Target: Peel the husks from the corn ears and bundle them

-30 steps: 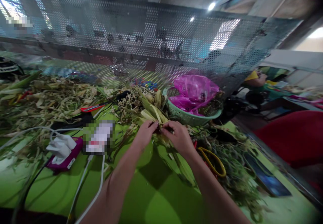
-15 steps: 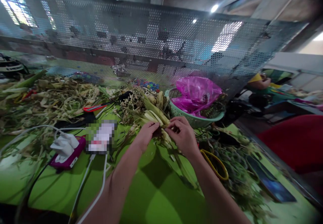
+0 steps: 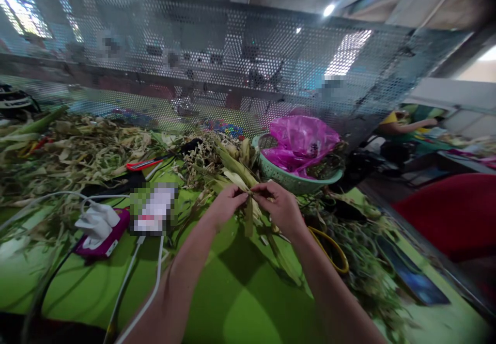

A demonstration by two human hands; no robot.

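Note:
Over the green table, my left hand (image 3: pixel 226 203) and my right hand (image 3: pixel 278 203) meet with their fingertips almost touching. Both pinch a pale corn husk (image 3: pixel 250 215), one strip of which hangs down below the fingers. More husk leaves (image 3: pixel 237 180) fan out just behind the hands. A heap of dried, shredded husks (image 3: pixel 205 160) lies beyond them. One long loose husk (image 3: pixel 284 261) rests on the table under my right wrist. The exact grip point is partly covered by my fingers.
A green colander (image 3: pixel 287 180) holding a pink plastic bag (image 3: pixel 304 140) stands behind my right hand. To the left are a phone (image 3: pixel 157 207), a purple power strip (image 3: pixel 98 248) with white chargers, and red-handled cutters (image 3: pixel 143 165). Yellow-handled scissors (image 3: pixel 329 248) lie right. Another person's arm (image 3: pixel 413 126) shows far right.
My hands have come closer together at the husk, and a strip now hangs below my fingers. At far right, the other person's arm has stretched out.

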